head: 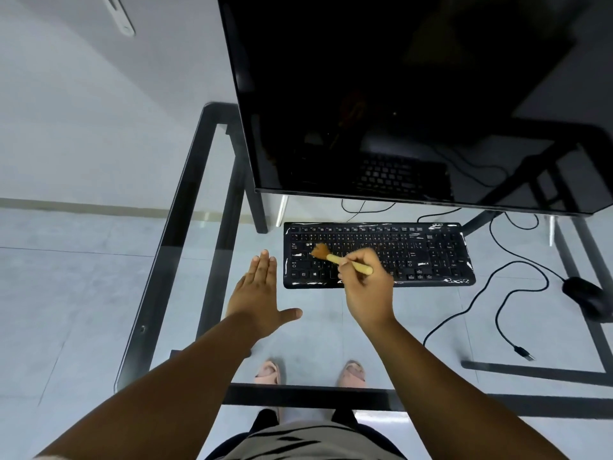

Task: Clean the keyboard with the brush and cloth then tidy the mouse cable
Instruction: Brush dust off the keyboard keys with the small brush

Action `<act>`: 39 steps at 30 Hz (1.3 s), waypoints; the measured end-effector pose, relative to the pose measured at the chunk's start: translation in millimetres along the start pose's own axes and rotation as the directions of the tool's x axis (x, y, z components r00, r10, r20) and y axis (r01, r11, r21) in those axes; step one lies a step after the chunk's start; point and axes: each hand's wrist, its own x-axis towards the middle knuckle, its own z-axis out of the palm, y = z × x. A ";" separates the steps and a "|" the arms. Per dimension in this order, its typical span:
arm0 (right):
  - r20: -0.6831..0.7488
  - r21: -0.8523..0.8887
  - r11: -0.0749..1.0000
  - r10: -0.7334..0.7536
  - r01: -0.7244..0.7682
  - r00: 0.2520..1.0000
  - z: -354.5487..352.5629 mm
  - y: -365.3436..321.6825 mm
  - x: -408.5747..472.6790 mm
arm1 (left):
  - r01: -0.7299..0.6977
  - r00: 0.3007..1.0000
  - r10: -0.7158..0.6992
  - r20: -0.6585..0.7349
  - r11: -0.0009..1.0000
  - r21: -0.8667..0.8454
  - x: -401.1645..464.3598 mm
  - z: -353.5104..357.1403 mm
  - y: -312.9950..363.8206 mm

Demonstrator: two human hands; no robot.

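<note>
A black keyboard (431,254) lies on a glass desk (185,200) below the monitor. My right hand (368,290) grips a small wooden brush (335,258), its tan bristles resting on the keys at the keyboard's left part. My left hand (258,293) lies flat on the glass just left of the keyboard, fingers together and thumb spread, holding nothing. A black mouse (587,298) sits at the right edge, and its black cable (497,300) snakes loosely across the glass to a free USB plug (524,352). No cloth is in view.
A large dark monitor (398,94) overhangs the back of the desk, close above the keyboard. More thin black cables (365,207) run behind the keyboard. The desk's black frame and my feet in sandals show through the glass.
</note>
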 end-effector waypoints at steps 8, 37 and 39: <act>0.044 -0.017 1.000 -0.010 0.010 0.999 1.0 4.4 -13.1 | -0.010 1.000 0.010 -0.011 1.000 -0.014 -1.4 4.0 -3.2; 0.037 -0.013 1.000 0.000 0.001 0.999 -26.7 3.6 0.1 | 0.055 0.997 -0.060 -0.055 0.995 -0.079 -8.0 -8.3 3.3; 0.155 -0.039 0.999 -0.002 0.008 0.988 -29.1 3.8 -0.4 | 0.039 0.990 -0.048 -0.129 0.997 -0.070 -9.9 -9.3 5.5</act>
